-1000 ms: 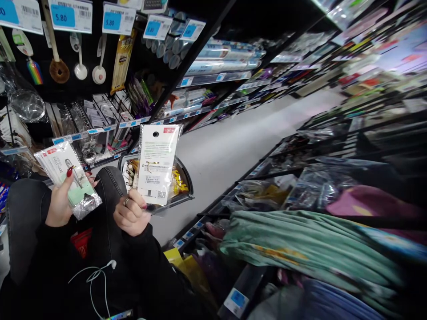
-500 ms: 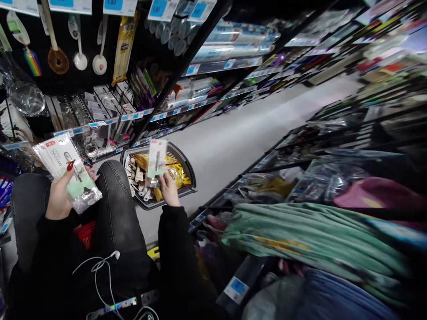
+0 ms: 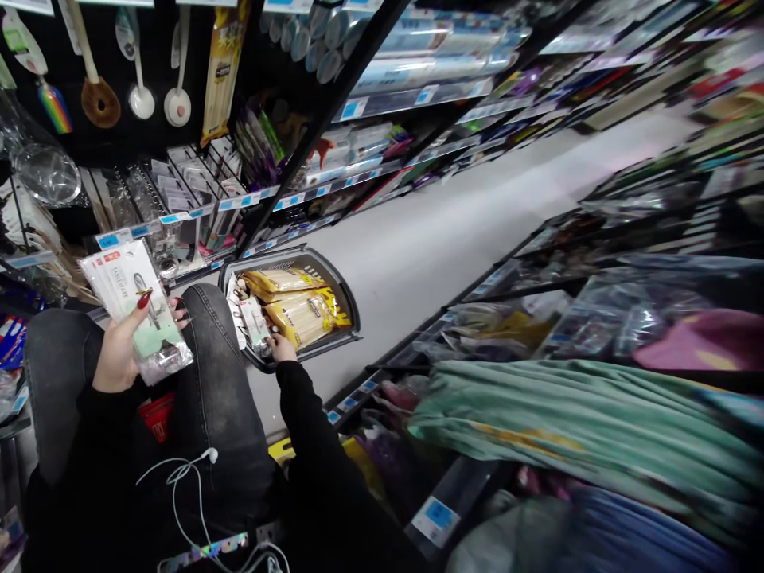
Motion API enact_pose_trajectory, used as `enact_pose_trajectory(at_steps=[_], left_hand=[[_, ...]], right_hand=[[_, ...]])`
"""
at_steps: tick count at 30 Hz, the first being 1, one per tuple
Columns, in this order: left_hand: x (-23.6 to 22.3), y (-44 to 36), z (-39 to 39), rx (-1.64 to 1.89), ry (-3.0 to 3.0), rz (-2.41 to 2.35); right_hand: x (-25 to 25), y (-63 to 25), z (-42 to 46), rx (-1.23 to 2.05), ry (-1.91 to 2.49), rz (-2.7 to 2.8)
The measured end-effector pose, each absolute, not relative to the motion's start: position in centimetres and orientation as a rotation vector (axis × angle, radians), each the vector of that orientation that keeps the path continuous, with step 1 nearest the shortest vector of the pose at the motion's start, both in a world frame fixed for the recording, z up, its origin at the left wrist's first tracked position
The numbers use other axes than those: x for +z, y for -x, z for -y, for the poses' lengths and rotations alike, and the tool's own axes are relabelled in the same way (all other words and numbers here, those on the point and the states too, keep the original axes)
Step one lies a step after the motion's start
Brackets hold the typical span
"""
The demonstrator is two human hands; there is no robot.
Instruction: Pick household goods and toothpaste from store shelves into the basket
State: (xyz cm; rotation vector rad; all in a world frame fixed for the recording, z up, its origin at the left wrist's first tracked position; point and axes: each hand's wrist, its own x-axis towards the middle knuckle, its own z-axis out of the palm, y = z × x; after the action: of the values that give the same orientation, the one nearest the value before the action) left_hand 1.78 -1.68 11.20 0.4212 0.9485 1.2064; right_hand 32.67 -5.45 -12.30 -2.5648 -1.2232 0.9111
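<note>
dark basket on pale floor

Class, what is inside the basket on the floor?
Yellow packets, white items and a carded packet, touched by the right hand, show inside the basket; anything beneath is covered.

The left hand holds a small stack of carded tableware packs between the knees, the right hand touches another carded pack inside the black basket on the floor, beside yellow packets of sticks, and white earphones lie over dark clothing
</note>
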Motion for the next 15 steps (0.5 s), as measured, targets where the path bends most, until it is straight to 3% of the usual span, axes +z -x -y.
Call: enact_pose_trajectory(at_steps=[5,7,11,15], left_hand=[[10.8,-2.3,1.8,1.160,-0.401,-0.950],[10.5,-2.5,1.8,1.136,-0.402,-0.957],[10.2,-3.2,2.0,1.075,-0.395,-0.967],[9.8,-3.7,2.2,1.080,-0.375,-0.973]], right_hand=[[-8.3,-30.3,4.9,0.729,2.704,1.165],[-5.2,-28.3,5.2,0.780,2.480,1.222],[2.8,-22.6,6.0,1.101,1.598,1.272],[8.6,-17.6,6.2,1.079,1.503,1.361]])
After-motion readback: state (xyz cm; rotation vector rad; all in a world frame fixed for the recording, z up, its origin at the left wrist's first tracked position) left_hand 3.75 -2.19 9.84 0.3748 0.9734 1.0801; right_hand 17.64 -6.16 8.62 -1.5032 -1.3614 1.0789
